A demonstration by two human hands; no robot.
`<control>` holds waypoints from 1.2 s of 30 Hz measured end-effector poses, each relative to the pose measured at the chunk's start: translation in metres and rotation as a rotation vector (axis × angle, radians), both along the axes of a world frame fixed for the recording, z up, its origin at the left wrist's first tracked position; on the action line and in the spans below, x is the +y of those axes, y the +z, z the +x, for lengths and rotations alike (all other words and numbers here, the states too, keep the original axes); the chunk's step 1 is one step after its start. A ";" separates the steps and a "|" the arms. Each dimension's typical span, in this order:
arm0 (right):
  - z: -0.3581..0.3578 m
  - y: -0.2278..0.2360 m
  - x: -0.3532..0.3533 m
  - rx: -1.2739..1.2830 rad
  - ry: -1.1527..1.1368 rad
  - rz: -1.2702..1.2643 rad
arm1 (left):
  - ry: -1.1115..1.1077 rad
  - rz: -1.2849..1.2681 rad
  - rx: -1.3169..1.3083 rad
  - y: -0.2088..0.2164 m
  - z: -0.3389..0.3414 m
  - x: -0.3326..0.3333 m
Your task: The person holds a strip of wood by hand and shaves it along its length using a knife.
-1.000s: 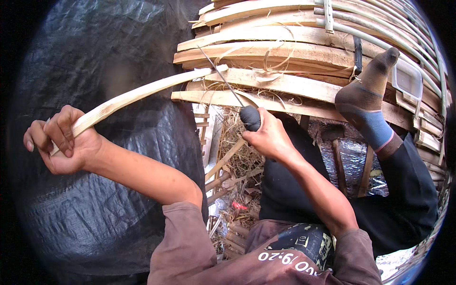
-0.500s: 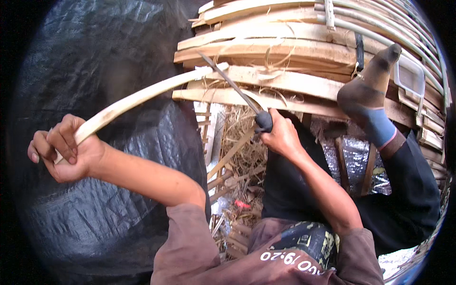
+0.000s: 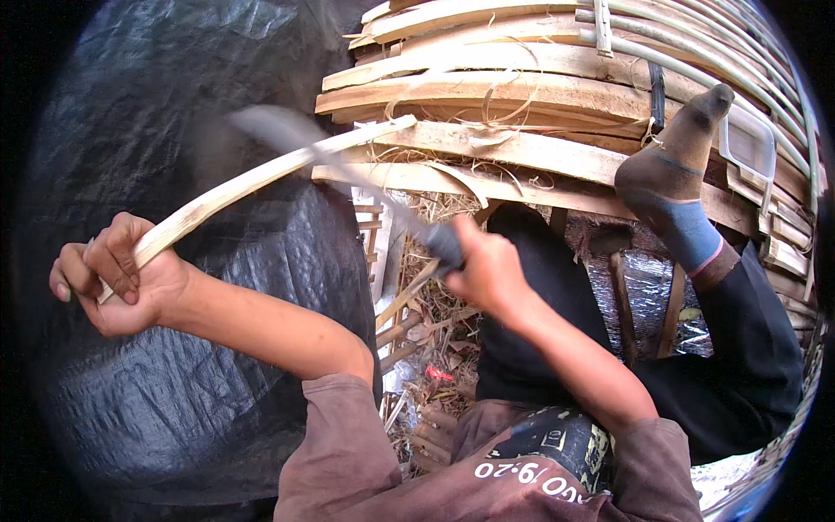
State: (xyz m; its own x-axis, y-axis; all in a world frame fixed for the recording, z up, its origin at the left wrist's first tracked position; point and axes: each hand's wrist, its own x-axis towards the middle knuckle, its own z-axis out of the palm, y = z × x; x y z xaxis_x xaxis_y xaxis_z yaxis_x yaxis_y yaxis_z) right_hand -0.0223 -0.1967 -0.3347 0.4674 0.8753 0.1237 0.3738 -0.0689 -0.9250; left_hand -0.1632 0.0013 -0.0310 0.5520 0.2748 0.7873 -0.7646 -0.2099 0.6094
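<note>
At the left, my left hand (image 3: 122, 271) is closed round the near end of a long pale strip of wood or bamboo (image 3: 226, 196). The strip's far end rests at the wooden slats (image 3: 522, 143). My right hand (image 3: 491, 265) grips the dark handle of a long-bladed knife (image 3: 370, 187). Motion blurs the blade, which crosses the strip and points to the far left; whether it touches the strip I cannot tell. Thin curled shavings (image 3: 513, 96) lie on the slats.
A black plastic sheet (image 3: 226, 400) covers the left side. My socked foot (image 3: 674, 183) is propped on the slats at right, beside a clear plastic container (image 3: 748, 143). Shavings and scraps (image 3: 444, 331) lie heaped below, with a small red scrap (image 3: 438, 374) among them.
My right hand has moved left and a little nearer, swinging the knife blade leftward across the strip. My left hand stays almost in place on the strip's end. A curled shaving now lies on the near slat.
</note>
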 end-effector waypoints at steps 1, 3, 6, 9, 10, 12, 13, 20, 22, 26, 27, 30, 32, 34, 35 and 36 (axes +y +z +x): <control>0.007 -0.031 0.007 0.066 -0.083 -0.158 | -0.008 -0.018 -0.004 -0.003 0.001 0.002; 0.022 -0.050 0.011 0.126 -0.144 -0.313 | 0.016 -0.020 -0.028 -0.007 -0.002 -0.002; 0.037 -0.022 0.012 0.147 -0.075 -0.355 | -0.014 -0.015 -0.047 -0.007 -0.005 0.000; 0.029 -0.021 0.009 0.356 -0.022 -0.258 | 0.026 -0.051 -0.051 -0.004 0.003 -0.001; 0.026 -0.006 0.007 0.357 -0.047 -0.269 | 0.048 -0.053 -0.040 -0.003 0.005 -0.001; 0.014 0.007 0.000 0.271 -0.024 -0.133 | 0.085 -0.028 -0.061 -0.001 0.002 -0.002; 0.011 0.021 -0.005 0.205 0.027 -0.070 | 0.030 -0.029 -0.032 0.001 0.000 -0.003; 0.009 -0.014 0.008 0.052 -0.031 -0.216 | -0.004 -0.012 -0.024 0.000 0.007 -0.003; 0.025 -0.045 0.017 0.120 -0.121 -0.351 | 0.033 -0.008 -0.040 -0.002 0.005 -0.003; 0.031 -0.032 0.014 0.205 -0.069 -0.342 | 0.026 -0.011 -0.019 -0.001 0.000 -0.001; 0.035 -0.029 0.014 0.323 -0.054 -0.323 | 0.015 -0.015 -0.012 -0.001 0.004 0.005; 0.029 0.010 0.007 0.410 -0.047 -0.241 | 0.005 -0.014 0.008 -0.001 0.002 0.005; 0.019 0.030 -0.004 0.291 0.051 -0.097 | -0.003 -0.010 0.017 0.005 -0.002 0.005; 0.012 0.044 -0.010 0.068 0.110 -0.004 | -0.085 -0.029 0.037 0.009 -0.003 0.007; 0.010 0.040 -0.009 0.029 0.093 0.051 | -0.096 -0.040 0.045 0.010 -0.004 0.006; 0.010 0.031 -0.006 -0.015 0.067 0.108 | -0.100 -0.041 0.042 0.008 -0.002 0.005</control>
